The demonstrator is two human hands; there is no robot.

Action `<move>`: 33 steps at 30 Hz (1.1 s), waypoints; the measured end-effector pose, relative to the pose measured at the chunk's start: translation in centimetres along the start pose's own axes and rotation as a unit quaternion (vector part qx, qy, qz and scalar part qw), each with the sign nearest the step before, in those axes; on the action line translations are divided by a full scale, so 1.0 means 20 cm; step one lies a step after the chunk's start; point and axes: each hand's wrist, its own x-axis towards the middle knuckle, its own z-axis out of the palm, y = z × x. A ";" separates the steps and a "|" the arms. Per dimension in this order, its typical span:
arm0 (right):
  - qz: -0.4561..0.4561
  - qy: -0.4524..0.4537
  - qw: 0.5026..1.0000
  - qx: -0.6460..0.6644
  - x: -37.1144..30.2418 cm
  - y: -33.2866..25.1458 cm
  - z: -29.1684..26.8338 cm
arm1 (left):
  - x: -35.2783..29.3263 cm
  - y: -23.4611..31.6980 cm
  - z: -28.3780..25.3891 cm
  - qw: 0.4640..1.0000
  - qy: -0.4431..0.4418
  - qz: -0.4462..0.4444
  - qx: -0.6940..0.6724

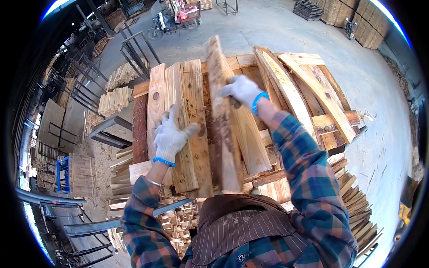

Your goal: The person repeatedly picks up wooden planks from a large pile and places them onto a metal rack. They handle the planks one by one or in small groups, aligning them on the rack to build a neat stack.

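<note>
My right hand (245, 91), in a white knit glove with a blue band at the wrist, grips the edge of a rough wooden board (221, 123). This board has a bark-marked face, is tilted up on its edge and is smeared by motion. My left hand (170, 139), gloved the same way, rests on a row of pale boards with its fingers spread. Under and beside it lie a knotty board (156, 91) and a darker-streaked board (194, 98). Right of the held board lies a smooth pale plank (251, 140).
More boards lie loosely at the right, among them a slanting plank (319, 96). A black metal frame (111, 131) stands close on the left, near stacks of short boards (114, 100). Below right is a pile of thin strips (357, 212). A cart (190, 15) stands far off.
</note>
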 end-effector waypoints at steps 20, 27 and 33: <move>0.087 0.105 0.876 -0.463 -0.35 0.52 -1.25 | 0.14 -0.33 -0.18 0.847 -0.008 -0.040 -0.530; 0.096 0.185 0.901 -0.380 -0.41 0.46 -1.05 | -0.06 -0.48 -0.31 0.750 0.055 -0.015 -0.659; 0.001 0.175 0.983 -0.056 -0.37 0.74 -1.38 | 0.24 -1.20 -0.26 0.851 -0.036 -0.093 -0.515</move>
